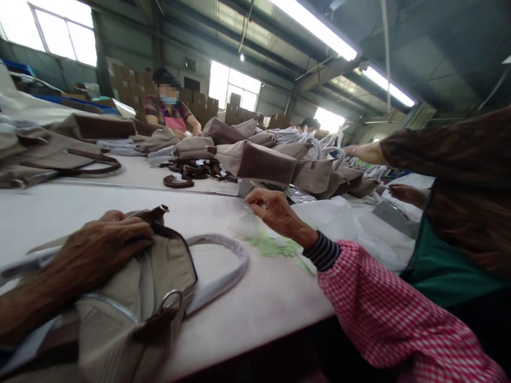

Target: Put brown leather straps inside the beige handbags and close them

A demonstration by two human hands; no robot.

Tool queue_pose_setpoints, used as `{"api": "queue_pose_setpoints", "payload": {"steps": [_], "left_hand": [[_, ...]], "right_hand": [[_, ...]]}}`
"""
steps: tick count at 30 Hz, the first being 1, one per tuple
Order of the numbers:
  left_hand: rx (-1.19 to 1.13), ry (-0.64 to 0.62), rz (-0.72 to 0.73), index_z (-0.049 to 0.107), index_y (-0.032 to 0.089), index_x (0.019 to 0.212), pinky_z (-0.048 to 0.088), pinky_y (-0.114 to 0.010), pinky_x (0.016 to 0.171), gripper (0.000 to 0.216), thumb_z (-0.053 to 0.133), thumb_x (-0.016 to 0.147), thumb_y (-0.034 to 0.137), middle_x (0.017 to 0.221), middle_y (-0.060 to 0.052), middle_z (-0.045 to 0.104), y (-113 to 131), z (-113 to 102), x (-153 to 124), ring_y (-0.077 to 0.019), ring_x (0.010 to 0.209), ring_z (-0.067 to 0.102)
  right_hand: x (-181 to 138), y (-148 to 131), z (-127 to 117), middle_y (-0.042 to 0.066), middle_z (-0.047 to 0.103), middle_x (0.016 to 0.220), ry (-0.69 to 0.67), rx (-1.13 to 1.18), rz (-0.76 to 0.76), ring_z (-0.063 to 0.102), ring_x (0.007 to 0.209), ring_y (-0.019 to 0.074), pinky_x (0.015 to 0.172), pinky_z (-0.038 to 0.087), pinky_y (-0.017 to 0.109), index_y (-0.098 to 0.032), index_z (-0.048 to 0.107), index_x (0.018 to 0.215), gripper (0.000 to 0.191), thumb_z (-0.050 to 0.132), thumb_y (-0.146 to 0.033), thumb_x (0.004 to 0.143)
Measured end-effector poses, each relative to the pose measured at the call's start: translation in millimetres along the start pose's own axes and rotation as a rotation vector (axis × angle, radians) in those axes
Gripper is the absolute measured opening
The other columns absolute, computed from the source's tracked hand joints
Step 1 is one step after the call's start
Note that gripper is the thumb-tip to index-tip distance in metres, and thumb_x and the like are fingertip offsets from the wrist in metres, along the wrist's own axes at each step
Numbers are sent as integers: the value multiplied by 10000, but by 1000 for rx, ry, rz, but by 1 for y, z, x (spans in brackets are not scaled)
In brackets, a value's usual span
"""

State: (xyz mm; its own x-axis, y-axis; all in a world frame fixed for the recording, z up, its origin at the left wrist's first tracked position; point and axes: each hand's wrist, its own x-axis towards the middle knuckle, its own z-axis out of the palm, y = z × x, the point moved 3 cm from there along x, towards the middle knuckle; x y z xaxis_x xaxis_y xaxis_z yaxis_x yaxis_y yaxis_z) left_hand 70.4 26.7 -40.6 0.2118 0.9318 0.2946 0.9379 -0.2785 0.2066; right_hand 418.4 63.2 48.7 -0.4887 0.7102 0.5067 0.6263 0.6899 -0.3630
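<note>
A beige handbag [167, 260] with brown trim lies unzipped on the white table in front of me. My left hand [107, 239] grips the upper edge of its mouth with curled fingers, and the pale lining shows below them. One carry handle [223, 271], wrapped in white film, loops out onto the table to the right. Past it, my right hand [273, 210] is raised above a scatter of light green paper pieces [275, 244]. Its thumb and fingers are pinched together. Something faint and see-through shows under the fingertips, too blurred to name.
A heap of similar handbags [255, 159] covers the table's far side, with coiled brown straps [179, 181] before it. White plastic sheeting [339, 223] lies to the right. Close on my right stands a co-worker [447, 213] with arms over the table; another person [170, 106] works across it.
</note>
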Motion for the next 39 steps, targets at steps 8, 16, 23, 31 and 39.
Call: {"api": "queue_pose_setpoints", "payload": {"steps": [8,16,23,31,39], "left_hand": [[-67,-19,-29,770,255,950,470,-390,852,360,447,950,416,934,-62,682,11,-12,-3,-288,946,598],[-192,-78,-53,748,192,1023,456,-417,967,349,479,1005,414,1023,-85,699,16,-22,-8,-286,1026,607],[-165,-77,-57,741,197,1036,468,-447,965,354,467,997,418,1053,-109,689,13,-20,-5,-286,1017,615],[-172,-67,-23,715,200,989,455,-422,938,328,449,1023,390,978,-79,660,12,-18,-8,-279,1011,581],[-223,-102,-3,719,212,942,439,-406,894,320,473,1010,406,964,-64,640,14,-21,-12,-275,965,591]], "right_hand": [[-12,39,29,63,750,1024,-315,-261,162,654,906,189,849,445,305,-162,783,1060,154,741,-158,912],[-6,44,35,49,724,954,-199,-68,133,603,767,153,748,427,289,-165,788,882,86,716,-207,906],[-8,20,42,5,649,743,-80,212,90,584,691,151,683,430,281,-189,652,815,151,643,-266,945],[-41,-62,43,43,674,860,-297,183,-345,610,836,178,792,472,304,-204,629,896,144,613,-224,1038],[-56,-58,38,61,728,1070,-670,346,-142,655,913,167,789,503,278,-202,742,1063,101,719,-218,966]]}}
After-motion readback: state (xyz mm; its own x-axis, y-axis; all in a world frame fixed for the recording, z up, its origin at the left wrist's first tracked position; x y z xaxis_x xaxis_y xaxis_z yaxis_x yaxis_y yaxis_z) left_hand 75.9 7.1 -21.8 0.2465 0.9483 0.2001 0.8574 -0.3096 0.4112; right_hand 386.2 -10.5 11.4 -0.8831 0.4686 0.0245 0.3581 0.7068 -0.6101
